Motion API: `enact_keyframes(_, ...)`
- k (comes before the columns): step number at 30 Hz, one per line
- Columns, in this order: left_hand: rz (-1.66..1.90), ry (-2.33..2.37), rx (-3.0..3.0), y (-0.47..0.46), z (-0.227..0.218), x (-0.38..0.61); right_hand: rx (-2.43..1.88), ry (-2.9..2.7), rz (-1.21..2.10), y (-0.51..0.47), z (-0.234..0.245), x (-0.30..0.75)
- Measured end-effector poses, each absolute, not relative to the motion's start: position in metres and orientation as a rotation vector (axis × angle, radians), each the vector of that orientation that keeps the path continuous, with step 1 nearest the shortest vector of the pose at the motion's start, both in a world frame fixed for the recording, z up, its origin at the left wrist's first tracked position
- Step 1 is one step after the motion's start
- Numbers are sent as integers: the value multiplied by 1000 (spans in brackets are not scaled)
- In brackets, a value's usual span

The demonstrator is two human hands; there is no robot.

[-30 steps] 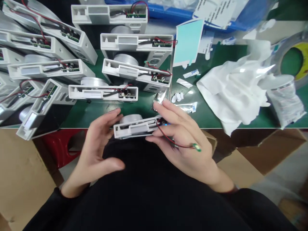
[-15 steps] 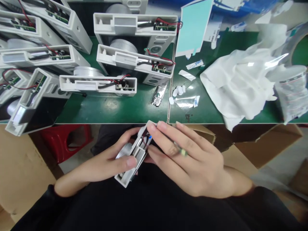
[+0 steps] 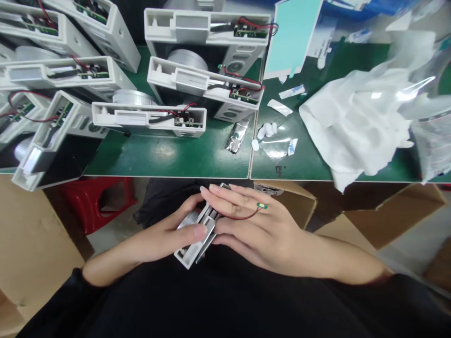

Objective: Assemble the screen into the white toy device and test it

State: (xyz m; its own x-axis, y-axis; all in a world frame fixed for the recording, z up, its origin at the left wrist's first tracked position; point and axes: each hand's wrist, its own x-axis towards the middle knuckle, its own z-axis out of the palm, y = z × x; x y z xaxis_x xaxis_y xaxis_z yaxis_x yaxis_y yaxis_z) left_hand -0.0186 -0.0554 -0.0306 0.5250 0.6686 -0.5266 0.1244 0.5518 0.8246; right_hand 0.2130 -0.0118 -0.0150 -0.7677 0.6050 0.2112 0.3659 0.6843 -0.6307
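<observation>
Both my hands hold one white plastic device casing (image 3: 197,237) over my lap, below the table edge. My left hand (image 3: 165,234) grips it from the left, thumb across its open edge and fingers behind it. My right hand (image 3: 260,230) wraps its right end, fingers laid over the top. A red wire (image 3: 239,217) runs from the casing across my right fingers to a small green part (image 3: 261,205). The casing stands tilted, with a silver round part showing at its left.
Several open white casings (image 3: 148,117) with circuit boards and red wires stand on the green table (image 3: 169,157) ahead. A foil scrap (image 3: 237,137), small white pieces (image 3: 265,131), a white cloth (image 3: 355,122) and a teal sheet (image 3: 292,37) lie to the right. A red stool (image 3: 95,202) and cardboard boxes (image 3: 31,244) stand below.
The casing has come off the table edge down to my lap and turned from lying level to tilted. Both hands have closed round it, and the view has shifted slightly.
</observation>
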Motion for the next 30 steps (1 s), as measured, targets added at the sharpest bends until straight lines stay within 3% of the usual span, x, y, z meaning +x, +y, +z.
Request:
enact_keyframes(5,309,848,581,-58,-31,-17,-696,-2485,746,-15,-21,218)
enact_keyframes(12,361,871,575,-58,-30,-17,-654,-2549,492,-16,-15,216)
enact_keyframes(23,121,627,655,-19,-43,-22,-613,-2521,528,-18,-18,212)
enact_keyframes(30,193,635,493,-32,-38,-10,-660,-2498,546,-26,-17,212)
